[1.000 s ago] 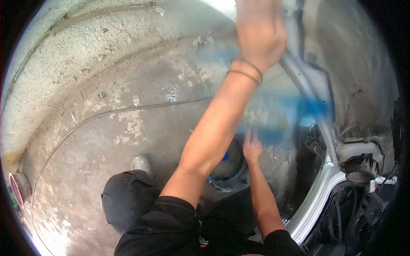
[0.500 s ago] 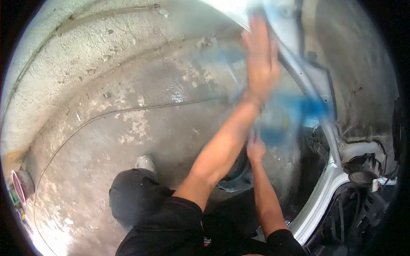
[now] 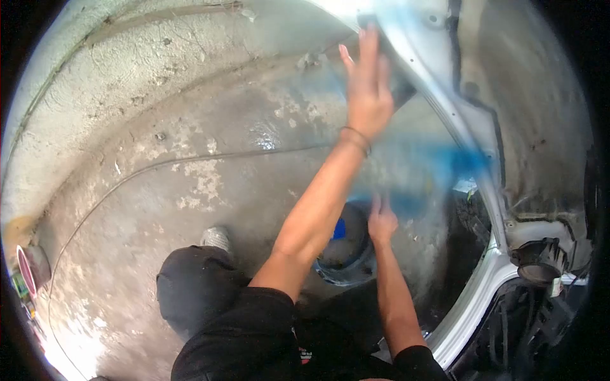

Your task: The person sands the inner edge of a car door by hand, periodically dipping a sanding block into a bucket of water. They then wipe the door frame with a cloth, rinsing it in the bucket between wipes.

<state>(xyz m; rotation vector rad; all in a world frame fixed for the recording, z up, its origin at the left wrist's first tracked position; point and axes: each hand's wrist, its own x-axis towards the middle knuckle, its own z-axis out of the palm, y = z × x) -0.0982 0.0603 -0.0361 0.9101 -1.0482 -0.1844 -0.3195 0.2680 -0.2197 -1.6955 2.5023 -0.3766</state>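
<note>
My left hand (image 3: 368,105) is raised beside the pale metal edge (image 3: 438,101) of a vehicle panel, with its fingers stretched upward and the thumb apart. A small dark patch shows at its fingertips. Lower down, my right hand (image 3: 382,225) has its fingers drawn together at a blurred, bluish see-through streak (image 3: 406,202); what they hold, if anything, cannot be made out. A brighter blue blur (image 3: 460,162) overlaps the panel edge to the right. Below and between my forearms stands a dark round bucket (image 3: 346,273) with a blue patch (image 3: 338,229) on it.
A thin hose or cable (image 3: 178,160) curves over the worn concrete floor (image 3: 133,222). At the far left stands a pink-rimmed container (image 3: 27,270). The vehicle's white frame (image 3: 473,317) and black parts (image 3: 511,324) fill the lower right. My shoe (image 3: 217,239) is on the floor.
My left hand has moved left and slightly down, away from the panel edge. More of the bucket and its blue patch now shows. My right hand has stayed nearly in place.
</note>
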